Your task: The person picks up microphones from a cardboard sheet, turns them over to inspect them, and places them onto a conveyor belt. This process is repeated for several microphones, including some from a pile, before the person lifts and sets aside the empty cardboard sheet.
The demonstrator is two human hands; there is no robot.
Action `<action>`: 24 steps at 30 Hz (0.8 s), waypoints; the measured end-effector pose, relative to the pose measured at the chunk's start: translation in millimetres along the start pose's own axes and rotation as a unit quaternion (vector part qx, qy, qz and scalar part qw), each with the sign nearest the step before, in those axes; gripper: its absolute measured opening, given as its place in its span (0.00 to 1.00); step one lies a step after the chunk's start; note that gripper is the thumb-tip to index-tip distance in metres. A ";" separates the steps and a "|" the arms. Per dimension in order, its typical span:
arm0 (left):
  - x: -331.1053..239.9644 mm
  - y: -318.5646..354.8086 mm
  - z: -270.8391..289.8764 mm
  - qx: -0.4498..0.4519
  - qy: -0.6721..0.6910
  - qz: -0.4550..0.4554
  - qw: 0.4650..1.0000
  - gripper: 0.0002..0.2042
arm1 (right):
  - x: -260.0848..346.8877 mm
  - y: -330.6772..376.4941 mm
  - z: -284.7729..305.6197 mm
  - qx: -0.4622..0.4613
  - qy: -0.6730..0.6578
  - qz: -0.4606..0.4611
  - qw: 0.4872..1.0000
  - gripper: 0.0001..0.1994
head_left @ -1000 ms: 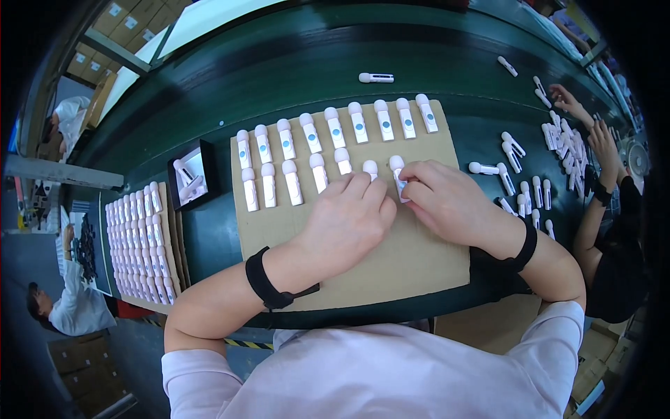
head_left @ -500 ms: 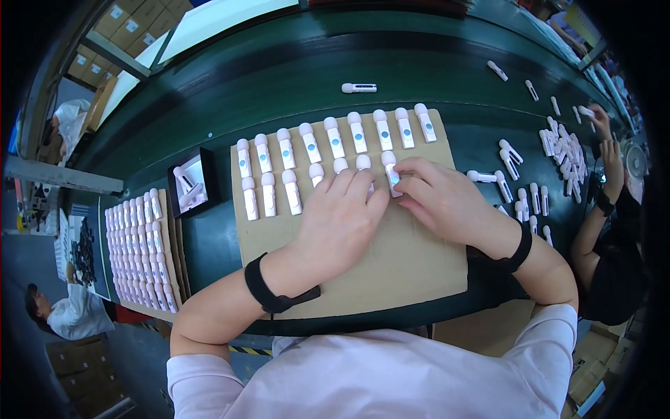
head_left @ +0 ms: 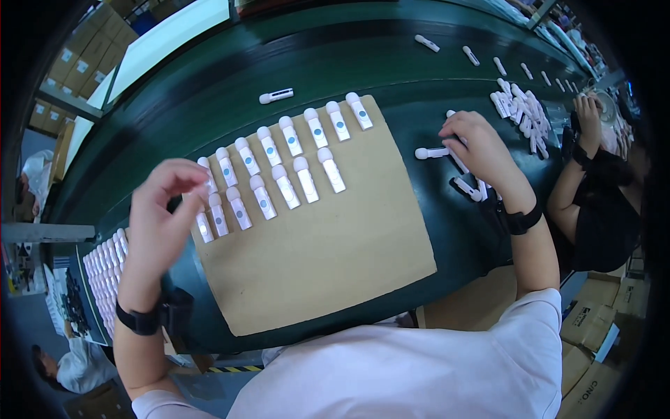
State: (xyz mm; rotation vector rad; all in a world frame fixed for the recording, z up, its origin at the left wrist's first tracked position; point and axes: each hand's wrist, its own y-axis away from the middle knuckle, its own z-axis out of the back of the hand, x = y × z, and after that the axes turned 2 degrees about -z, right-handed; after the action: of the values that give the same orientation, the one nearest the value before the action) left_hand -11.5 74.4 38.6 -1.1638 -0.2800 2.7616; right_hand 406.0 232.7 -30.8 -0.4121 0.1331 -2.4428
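Observation:
White wand-shaped devices with rounded heads lie in two slanted rows on a cardboard sheet [head_left: 328,258]; several have a blue dot. My left hand [head_left: 157,216] is raised over the sheet's left edge, beside the end device [head_left: 204,227]. Its thumb and fingers come together in a pinch; whatever may be between them is too small to make out. Off the sheet's right side, my right hand [head_left: 481,143] hovers over loose devices with its fingers bent and apart from the thumb. One loose device [head_left: 431,153] lies just left of it, and others are partly hidden underneath.
A pile of devices [head_left: 522,112] lies at the far right, near a co-worker's hand [head_left: 588,119]. Another device [head_left: 276,96] sits beyond the sheet on the green table [head_left: 335,56]. Filled rows of devices [head_left: 105,269] stand at the left, partly behind my arm.
Both hands have left the device they worked on at the second row's right end. My left hand went left, my right hand went right to the loose devices. The view has turned right.

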 end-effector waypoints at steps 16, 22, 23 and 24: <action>69.3 -124.8 -6.3 0.080 -0.183 0.066 0.978 0.07 | 45.7 14.3 -3.6 0.025 -0.130 -0.093 0.987 0.11; 98.1 -162.5 -23.5 0.165 -0.251 0.064 0.952 0.10 | 67.2 27.5 3.0 0.000 -0.220 -0.105 0.970 0.11; 102.5 -168.2 -27.8 0.180 -0.261 0.067 0.946 0.10 | 68.8 30.4 2.9 -0.006 -0.235 -0.118 0.965 0.11; 106.2 -173.2 -32.2 0.198 -0.271 0.069 0.940 0.10 | 70.1 33.3 2.3 -0.011 -0.252 -0.131 0.959 0.10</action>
State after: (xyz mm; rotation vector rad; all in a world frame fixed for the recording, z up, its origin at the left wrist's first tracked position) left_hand -53.5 267.3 -19.0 -0.3292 0.3127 3.0086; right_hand 374.5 163.1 -16.9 -1.1053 -0.1206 -2.5039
